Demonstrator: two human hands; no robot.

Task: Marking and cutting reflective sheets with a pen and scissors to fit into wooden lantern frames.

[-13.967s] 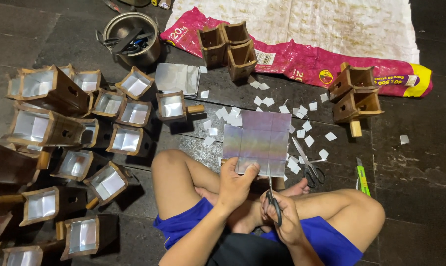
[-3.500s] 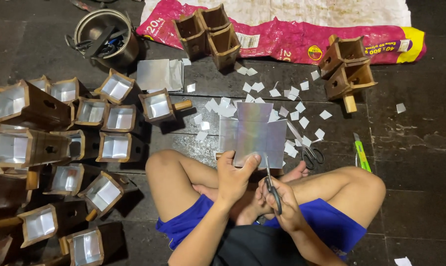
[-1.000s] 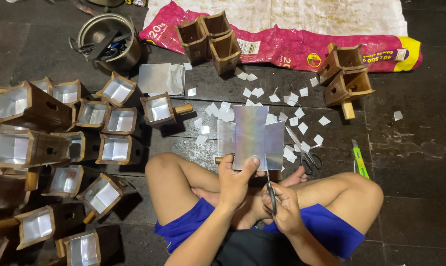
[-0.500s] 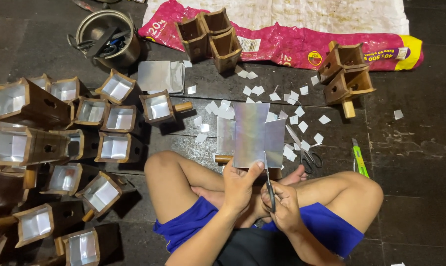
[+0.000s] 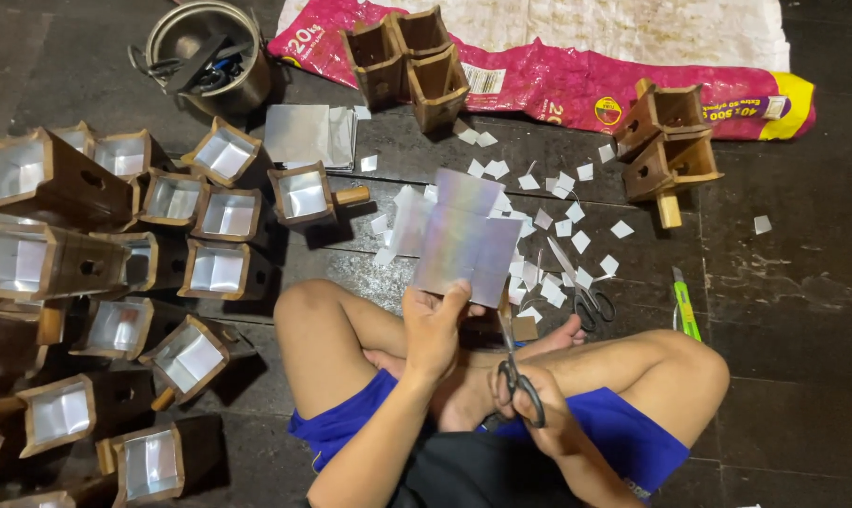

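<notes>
Two hands are working over your crossed legs, and the sheet (image 5: 459,240) is now tilting a little more to the left than it was half a second ago, its lower edge turning toward the scissors (image 5: 512,362). The blades are pointing up at that edge, about where they were a second ago, so you are feeding foil into the cut rather than chasing it with the tool; judging by that, another strip or square is coming off.

Your left hand (image 5: 433,326) is pinching the sheet's bottom edge, thumb on the shiny face, the other fingers curling behind it, a firm grasp. Your right hand (image 5: 539,414) is threading its fingers through the black loops just below the sheet; the blades are looking nearly closed, though at this size you cannot tell for sure.

Small squares (image 5: 553,202) are lying scattered on the floor beyond the sheet. A second pair of scissors (image 5: 581,287) is resting just right of the sheet, and foil-lined wooden boxes (image 5: 214,212) are crowding the floor to its left.
</notes>
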